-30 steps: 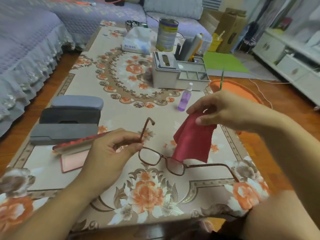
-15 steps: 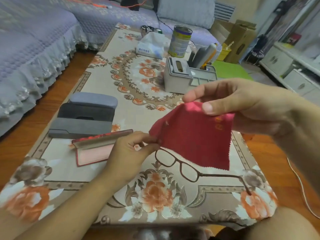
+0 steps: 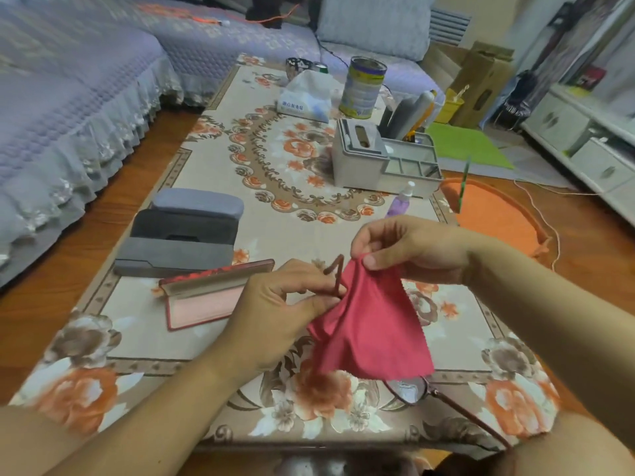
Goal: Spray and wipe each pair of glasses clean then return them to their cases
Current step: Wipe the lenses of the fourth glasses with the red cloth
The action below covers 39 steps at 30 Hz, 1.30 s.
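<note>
My left hand [image 3: 275,310] pinches the near temple arm of a brown-framed pair of glasses [image 3: 417,389] and also an edge of a red cloth [image 3: 371,331]. My right hand [image 3: 412,249] pinches the cloth's top corner. The cloth hangs over most of the frame; one lens and the far temple show below it. An open red case [image 3: 206,293] with a pink lining lies just left of my left hand. Three closed cases lie behind it: a grey one [image 3: 171,257], a black one [image 3: 185,228] and a blue-grey one [image 3: 197,202]. A small purple spray bottle [image 3: 400,201] stands beyond my right hand.
The low table [image 3: 144,338] has a floral cover. A grey organiser box [image 3: 357,159], a tissue pack [image 3: 304,97] and a tin can [image 3: 362,87] stand at the far end. An orange floor cushion [image 3: 494,214] lies to the right, a sofa [image 3: 68,108] to the left.
The cloth has come down from in front of the camera and now drapes over the glasses. My right hand dropped lower with it. The left hand now pinches the cloth edge together with the temple arm.
</note>
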### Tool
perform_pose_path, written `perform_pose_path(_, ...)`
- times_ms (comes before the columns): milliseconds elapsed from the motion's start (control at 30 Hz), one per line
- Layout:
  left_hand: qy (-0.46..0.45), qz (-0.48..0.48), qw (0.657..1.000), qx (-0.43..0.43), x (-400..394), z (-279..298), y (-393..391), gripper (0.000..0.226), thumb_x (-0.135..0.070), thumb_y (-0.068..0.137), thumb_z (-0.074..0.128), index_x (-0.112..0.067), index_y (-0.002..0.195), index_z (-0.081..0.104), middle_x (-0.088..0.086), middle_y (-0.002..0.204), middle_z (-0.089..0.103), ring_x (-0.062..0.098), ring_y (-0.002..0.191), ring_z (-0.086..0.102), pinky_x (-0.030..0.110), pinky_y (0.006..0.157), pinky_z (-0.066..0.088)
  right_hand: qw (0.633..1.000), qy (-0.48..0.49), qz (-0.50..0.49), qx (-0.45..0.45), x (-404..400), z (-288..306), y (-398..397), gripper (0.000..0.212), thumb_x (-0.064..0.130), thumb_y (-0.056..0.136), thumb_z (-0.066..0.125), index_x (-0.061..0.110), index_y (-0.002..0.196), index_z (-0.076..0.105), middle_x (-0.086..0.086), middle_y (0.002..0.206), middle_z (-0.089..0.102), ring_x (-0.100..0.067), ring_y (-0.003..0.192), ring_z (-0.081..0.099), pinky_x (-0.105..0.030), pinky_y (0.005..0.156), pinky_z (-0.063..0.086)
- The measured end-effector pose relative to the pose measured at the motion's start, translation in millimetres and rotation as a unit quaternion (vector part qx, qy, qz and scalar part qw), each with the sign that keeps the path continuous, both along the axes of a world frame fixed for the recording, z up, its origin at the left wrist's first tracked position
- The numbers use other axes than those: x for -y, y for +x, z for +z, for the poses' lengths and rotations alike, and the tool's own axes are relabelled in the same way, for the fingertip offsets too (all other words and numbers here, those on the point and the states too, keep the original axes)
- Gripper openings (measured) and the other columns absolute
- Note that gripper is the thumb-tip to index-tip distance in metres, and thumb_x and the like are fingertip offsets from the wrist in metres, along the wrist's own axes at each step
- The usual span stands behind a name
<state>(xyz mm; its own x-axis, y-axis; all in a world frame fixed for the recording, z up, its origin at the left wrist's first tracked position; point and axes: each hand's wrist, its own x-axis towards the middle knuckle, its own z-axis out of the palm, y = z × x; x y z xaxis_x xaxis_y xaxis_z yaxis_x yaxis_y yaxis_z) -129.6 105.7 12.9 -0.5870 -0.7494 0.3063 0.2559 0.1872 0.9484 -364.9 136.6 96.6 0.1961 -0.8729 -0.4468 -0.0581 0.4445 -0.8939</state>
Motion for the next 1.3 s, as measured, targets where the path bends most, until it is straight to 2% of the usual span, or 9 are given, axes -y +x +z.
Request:
perform_pose_path(67,-0.009,0.002,1.000,-0.004,-1.5,4.0,2.1,0.017,-0.019,0.075,0.081,-0.020,0.092,0.081,0.009,0.091,0.074,0.024,0.092,0.067,0.032,0.088,0.051,0.998,0.007,-0.004,-0.056,-1.8,-3.8,5.6,0.016,-0.003,0.086,0.069,0.005,0.099,0.070,-0.009,0.084,0.066,-0.015,0.074,0.064,-0.024,0.070,0.056)
perform_pose_path(133,-0.012,0.009,1.000,-0.002,-2.3,7.5,3.9,0.018,-0.020,0.076,0.080,-0.025,0.093,0.081,0.005,0.093,0.075,0.024,0.094,0.068,0.032,0.088,0.052,0.969,-0.029,-0.022,-0.244,-7.6,-4.9,14.9,0.015,0.014,0.093,0.071,0.011,0.107,0.070,-0.003,0.100,0.069,-0.016,0.087,0.065,-0.032,0.079,0.055)
perform_pose_path(233,-0.019,0.026,0.999,0.011,-3.9,12.7,6.7,0.020,-0.019,0.075,0.076,-0.028,0.092,0.081,-0.002,0.092,0.075,0.021,0.094,0.068,0.031,0.087,0.053,0.835,-0.155,-0.106,-0.517,-28.9,13.5,37.6,0.020,0.041,0.095,0.064,0.022,0.102,0.068,0.004,0.099,0.069,-0.015,0.088,0.064,-0.035,0.078,0.053)
perform_pose_path(400,-0.086,0.056,0.994,0.030,-3.9,15.5,8.8,0.018,-0.015,0.079,0.081,-0.020,0.095,0.080,-0.010,0.088,0.073,0.020,0.092,0.066,0.025,0.083,0.051,0.929,-0.008,0.054,-0.365,-60.9,30.8,62.5,0.037,0.058,0.079,0.066,0.030,0.102,0.071,0.013,0.098,0.076,-0.004,0.090,0.071,-0.028,0.084,0.057)
perform_pose_path(500,-0.111,0.062,0.992,0.028,-4.2,12.1,7.7,0.017,-0.014,0.078,0.078,-0.019,0.095,0.080,-0.007,0.087,0.072,0.022,0.092,0.066,0.027,0.083,0.049,0.960,-0.015,0.064,-0.272,-56.9,16.3,72.1,0.023,0.033,0.087,0.074,0.021,0.106,0.071,0.002,0.103,0.077,-0.018,0.098,0.072,-0.034,0.093,0.056)
perform_pose_path(600,-0.109,0.049,0.993,0.023,-7.5,10.9,7.0,0.017,-0.014,0.077,0.079,-0.024,0.091,0.079,-0.006,0.086,0.071,0.021,0.090,0.065,0.026,0.083,0.048,0.983,-0.016,0.037,-0.178,-52.6,14.1,79.0,0.010,0.004,0.087,0.074,0.014,0.087,0.072,0.002,0.082,0.075,-0.012,0.076,0.068,-0.021,0.073,0.052)
perform_pose_path(833,-0.063,-0.007,0.998,0.016,-3.9,13.8,10.7,0.016,-0.027,0.074,0.079,-0.027,0.090,0.079,-0.001,0.086,0.071,0.021,0.087,0.067,0.032,0.082,0.051,0.994,0.001,0.044,-0.101,-47.0,12.0,83.5,0.027,-0.004,0.081,0.075,0.018,0.065,0.071,0.000,0.073,0.069,-0.016,0.069,0.062,-0.024,0.072,0.050)
perform_pose_path(1033,-0.023,-0.123,0.989,0.084,8.1,25.0,19.3,0.015,-0.018,0.070,0.086,-0.021,0.083,0.082,0.000,0.081,0.073,0.027,0.085,0.065,0.052,0.084,0.051,0.993,-0.001,0.076,-0.089,-53.0,6.6,78.8,0.024,-0.004,0.092,0.064,0.013,0.077,0.071,0.006,0.071,0.070,-0.005,0.065,0.062,-0.015,0.066,0.049)
perform_pose_path(1300,-0.014,-0.086,0.995,0.054,3.8,26.8,20.5,0.016,-0.011,0.074,0.078,-0.009,0.089,0.080,0.007,0.090,0.076,0.025,0.091,0.070,0.031,0.085,0.056,0.997,0.010,0.067,0.042,-67.1,-15.8,74.8,0.013,-0.008,0.089,0.060,-0.001,0.096,0.068,-0.019,0.095,0.066,-0.029,0.087,0.064,-0.036,0.089,0.052)
